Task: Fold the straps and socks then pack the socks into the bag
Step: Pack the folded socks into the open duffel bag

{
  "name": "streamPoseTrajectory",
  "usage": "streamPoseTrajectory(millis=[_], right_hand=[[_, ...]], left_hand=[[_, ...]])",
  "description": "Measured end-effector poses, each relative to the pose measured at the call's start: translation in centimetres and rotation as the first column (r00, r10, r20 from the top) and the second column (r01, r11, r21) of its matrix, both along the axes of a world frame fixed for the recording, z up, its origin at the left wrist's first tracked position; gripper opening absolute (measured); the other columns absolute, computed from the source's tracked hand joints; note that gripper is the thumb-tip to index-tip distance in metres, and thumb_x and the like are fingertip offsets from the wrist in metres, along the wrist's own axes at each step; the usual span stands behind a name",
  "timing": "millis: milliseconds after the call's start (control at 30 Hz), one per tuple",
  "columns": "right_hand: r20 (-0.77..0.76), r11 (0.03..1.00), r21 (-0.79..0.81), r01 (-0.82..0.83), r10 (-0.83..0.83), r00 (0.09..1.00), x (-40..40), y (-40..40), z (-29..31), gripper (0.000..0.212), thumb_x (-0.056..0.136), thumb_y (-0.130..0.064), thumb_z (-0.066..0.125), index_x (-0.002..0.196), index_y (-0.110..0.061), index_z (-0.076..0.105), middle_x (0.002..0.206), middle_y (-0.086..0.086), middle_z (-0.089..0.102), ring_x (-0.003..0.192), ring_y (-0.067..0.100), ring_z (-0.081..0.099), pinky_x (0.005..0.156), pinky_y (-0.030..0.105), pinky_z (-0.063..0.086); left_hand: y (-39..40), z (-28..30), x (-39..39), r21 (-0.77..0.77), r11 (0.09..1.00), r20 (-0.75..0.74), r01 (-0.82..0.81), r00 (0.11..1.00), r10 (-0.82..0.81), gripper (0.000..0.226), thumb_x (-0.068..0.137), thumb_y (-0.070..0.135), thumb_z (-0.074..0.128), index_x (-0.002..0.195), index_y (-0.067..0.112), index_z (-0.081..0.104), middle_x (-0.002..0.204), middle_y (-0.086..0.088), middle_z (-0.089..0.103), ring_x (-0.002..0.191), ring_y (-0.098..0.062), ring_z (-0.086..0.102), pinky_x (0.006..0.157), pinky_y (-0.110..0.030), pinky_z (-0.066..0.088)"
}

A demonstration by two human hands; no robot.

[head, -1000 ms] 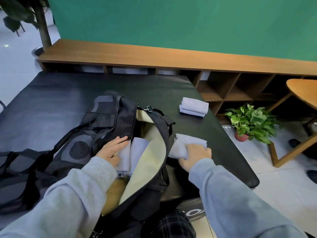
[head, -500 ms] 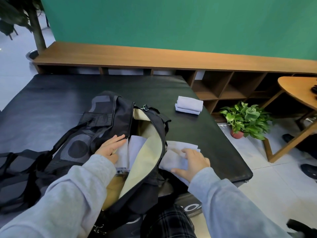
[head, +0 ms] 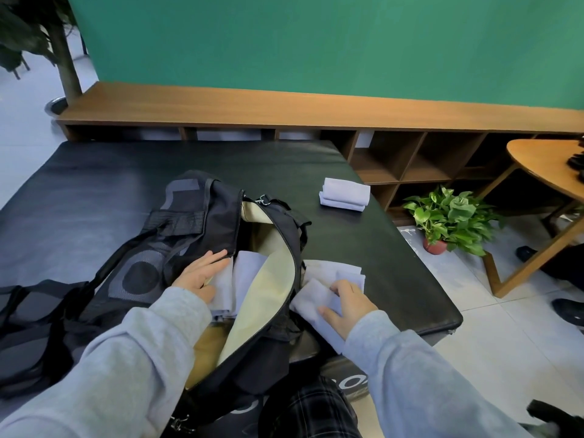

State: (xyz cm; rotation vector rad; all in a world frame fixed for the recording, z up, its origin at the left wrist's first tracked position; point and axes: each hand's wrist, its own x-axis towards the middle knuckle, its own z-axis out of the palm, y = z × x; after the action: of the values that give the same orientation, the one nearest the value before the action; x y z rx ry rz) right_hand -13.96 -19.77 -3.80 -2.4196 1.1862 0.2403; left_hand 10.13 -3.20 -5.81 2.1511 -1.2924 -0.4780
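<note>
- Black bag (head: 202, 235) lay unzipped on the dark mat (head: 94, 184), mouth gaping toward the person, presumably so socks could drop straight in.
- Left hand (head: 197, 275) lay flat, fingers straight, at the bag's opening on pale socks already inside (head: 243, 279), apparently pinning them and holding the mouth wide.
- Right hand (head: 346, 303) curled around a folded sock (head: 313, 295) just outside the zipper edge; the grip was partly hidden.
- 1 more folded stack (head: 344, 194) waited well apart, farther back on the mat.

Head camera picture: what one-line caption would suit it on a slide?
Left hand holds open a black fabric bag while right hand gathers pale folded socks beside it.
</note>
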Motion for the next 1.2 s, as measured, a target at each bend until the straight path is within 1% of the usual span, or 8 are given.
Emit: streamPoseTrajectory(millis=[67, 200, 333, 400, 600, 700, 867, 1200], right_hand=[[0.012, 0.998, 0.055, 0.03, -0.031, 0.999, 0.0, -0.1, -0.1, 0.061, 0.087, -0.043, 0.059, 0.139, -0.024, 0.032, 0.132, -0.002, 0.045, 0.115, 0.024, 0.051, 0.094, 0.032, 0.042], [-0.078, 0.998, 0.062, -0.027, 0.032, 0.996, 0.1, -0.4, 0.3, 0.051, 0.087, -0.04, 0.06, 0.134, -0.026, 0.044, 0.112, -0.001, 0.054, 0.1, 0.021, 0.055, 0.084, 0.026, 0.044], [0.012, 0.999, 0.008, -0.043, 0.043, 0.999, 0.2, -0.4, 1.2, 0.005, 0.085, -0.023, 0.052, 0.087, -0.018, 0.052, 0.083, -0.005, 0.044, 0.075, 0.018, 0.049, 0.066, 0.019, 0.04], [0.107, 1.0, 0.001, 0.013, -0.013, 0.994, 0.6, -0.7, 2.3, 0.013, 0.084, -0.016, 0.049, 0.077, -0.019, 0.038, 0.073, -0.007, 0.035, 0.066, 0.015, 0.039, 0.061, 0.022, 0.036], [0.105, 1.0, 0.002, 0.005, -0.005, 0.994, 3.2, -2.8, 5.3, 0.021, 0.081, -0.014, 0.047, 0.097, -0.017, 0.033, 0.073, 0.001, 0.041, 0.061, 0.019, 0.04, 0.055, 0.028, 0.031], [-0.042, 0.997, -0.005, -0.075, 0.075, 0.996, 4.7, -3.1, 5.5, 0.024, 0.084, -0.019, 0.047, 0.106, -0.016, 0.04, 0.08, 0.001, 0.046, 0.076, 0.025, 0.048, 0.068, 0.031, 0.037], [-0.217, 0.976, -0.063, -0.207, 0.189, 0.958, 5.7, -4.5, 4.2, 0.033, 0.084, -0.02, 0.047, 0.117, -0.019, 0.047, 0.119, 0.005, 0.046, 0.11, 0.026, 0.044, 0.088, 0.038, 0.041], [-0.212, 0.994, -0.044, -0.095, 0.084, 0.974, 4.5, -4.3, 2.4, 0.04, 0.085, -0.032, 0.049, 0.119, -0.013, 0.038, 0.112, 0.008, 0.053, 0.092, 0.026, 0.047, 0.078, 0.034, 0.039]], left_hand=[[0.0, -0.1, 0.0, 0.012, 1.0, -0.001, -0.003, 1.0, 0.003, 0.062, 0.079, -0.003, 0.035, 0.141, 0.002, 0.029, 0.142, 0.007, 0.024, 0.143, -0.02, 0.008, 0.092, 0.003, -0.004], [-0.1, -0.2, 0.0, 0.001, 0.999, 0.003, -0.035, 0.999, 0.035, 0.062, 0.081, -0.015, 0.035, 0.14, 0.001, 0.03, 0.148, -0.001, 0.026, 0.143, -0.021, 0.009, 0.094, 0.001, -0.002], [-0.1, -0.3, 0.2, 0.01, 1.0, 0.026, -0.025, 0.999, 0.025, 0.067, 0.079, -0.023, 0.036, 0.141, 0.0, 0.025, 0.144, 0.006, 0.022, 0.144, -0.021, 0.007, 0.092, 0.002, -0.003], [0.0, -0.4, 0.2, -0.003, 1.0, 0.04, -0.026, 0.999, 0.026, 0.066, 0.08, -0.022, 0.036, 0.141, 0.0, 0.026, 0.144, 0.005, 0.022, 0.142, -0.017, 0.008, 0.089, 0.006, -0.004], [0.0, -0.4, 0.3, 0.008, 1.0, 0.03, -0.012, 0.999, 0.012, 0.063, 0.08, -0.023, 0.036, 0.14, -0.004, 0.025, 0.145, 0.001, 0.023, 0.141, -0.017, 0.008, 0.096, 0.0, -0.002], [0.0, -0.2, 0.2, 0.04, 0.999, 0.013, -0.01, 1.0, 0.01, 0.058, 0.082, -0.016, 0.035, 0.138, -0.007, 0.025, 0.149, -0.012, 0.024, 0.143, -0.027, 0.008, 0.105, -0.014, 0.004], [-0.2, 0.4, -0.1, 0.07, 0.997, -0.001, -0.008, 1.0, 0.008, 0.06, 0.082, -0.006, 0.034, 0.14, -0.007, 0.018, 0.151, -0.01, 0.02, 0.144, -0.026, 0.006, 0.098, -0.007, 0.003], [0.1, 0.3, -0.1, 0.01, 1.0, 0.038, 0.009, 0.999, -0.01, 0.076, 0.066, 0.016, 0.029, 0.14, -0.002, 0.025, 0.147, -0.001, 0.024, 0.128, -0.005, 0.007, 0.095, 0.0, -0.003]])
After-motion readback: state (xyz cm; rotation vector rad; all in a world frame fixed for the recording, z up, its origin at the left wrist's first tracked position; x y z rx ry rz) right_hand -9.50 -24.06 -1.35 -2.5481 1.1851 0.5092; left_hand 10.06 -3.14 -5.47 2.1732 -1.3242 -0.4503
